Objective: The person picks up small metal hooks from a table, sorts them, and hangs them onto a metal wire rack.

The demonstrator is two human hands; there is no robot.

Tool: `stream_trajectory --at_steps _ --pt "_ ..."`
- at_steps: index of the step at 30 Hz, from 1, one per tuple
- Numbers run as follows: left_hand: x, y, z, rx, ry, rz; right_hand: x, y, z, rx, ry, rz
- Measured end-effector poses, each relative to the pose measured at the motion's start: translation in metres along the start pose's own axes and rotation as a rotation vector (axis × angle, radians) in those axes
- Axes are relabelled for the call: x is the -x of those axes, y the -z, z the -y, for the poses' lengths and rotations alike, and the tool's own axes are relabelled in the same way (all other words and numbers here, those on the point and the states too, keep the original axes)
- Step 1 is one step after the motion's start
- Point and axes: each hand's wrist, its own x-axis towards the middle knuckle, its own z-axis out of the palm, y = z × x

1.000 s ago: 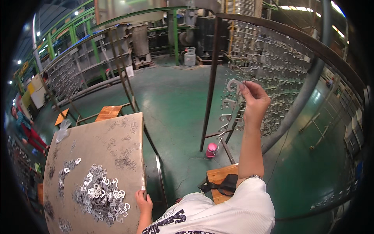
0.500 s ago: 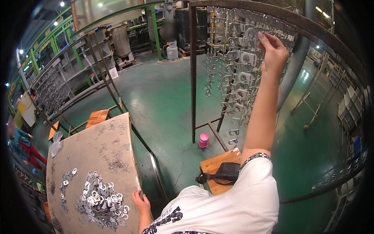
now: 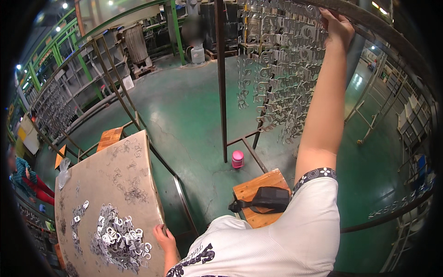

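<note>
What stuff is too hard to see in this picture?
In the head view:
- What the right hand may be pinching: hidden by its own fingers.
- The bottom of the metal pile: covered by pieces on top.
- Inside the black bag: hidden by its sides.
- Each hanging piece: small, overlapped.

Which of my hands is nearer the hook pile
Left. Your left hand is on the table edge, right of the pile; your right hand is up near the rack's top bar.
</note>
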Motion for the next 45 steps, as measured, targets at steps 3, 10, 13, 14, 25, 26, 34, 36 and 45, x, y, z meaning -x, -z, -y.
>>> stream_trajectory --at_steps 3,10,13,14,25,26,34,36,45 --pt "0.0 0.002 -0.003 -0.021 0.009 -0.005 0.004 -0.004 0.019 0.119 0.087 0.063" --pt "0.001 -0.001 0.003 -0.035 0.012 0.0 0.0 -0.013 0.017 0.031 0.214 0.074" --pt "0.001 0.0 0.001 -0.041 0.008 -0.009 0.002 -0.013 0.017 0.074 0.228 0.118" --pt "0.0 0.0 0.0 -0.043 0.012 -0.007 0.003 -0.013 0.018 0.089 0.231 0.131" --pt "-0.001 0.002 0.0 -0.055 0.003 -0.012 0.024 -0.011 0.026 0.246 0.192 0.233" --pt "0.0 0.002 -0.001 -0.056 0.007 -0.012 0.02 -0.009 0.021 0.209 0.225 0.242" --pt "-0.001 -0.002 -0.006 -0.047 -0.005 -0.011 -0.04 0.012 -0.028 0.046 0.153 0.235" --pt "-0.001 -0.003 -0.004 -0.053 -0.002 -0.009 -0.03 0.008 -0.023 -0.014 0.112 0.193" --pt "-0.005 -0.002 -0.001 -0.045 0.079 0.004 -0.054 0.033 -0.059 -0.041 0.326 0.379"
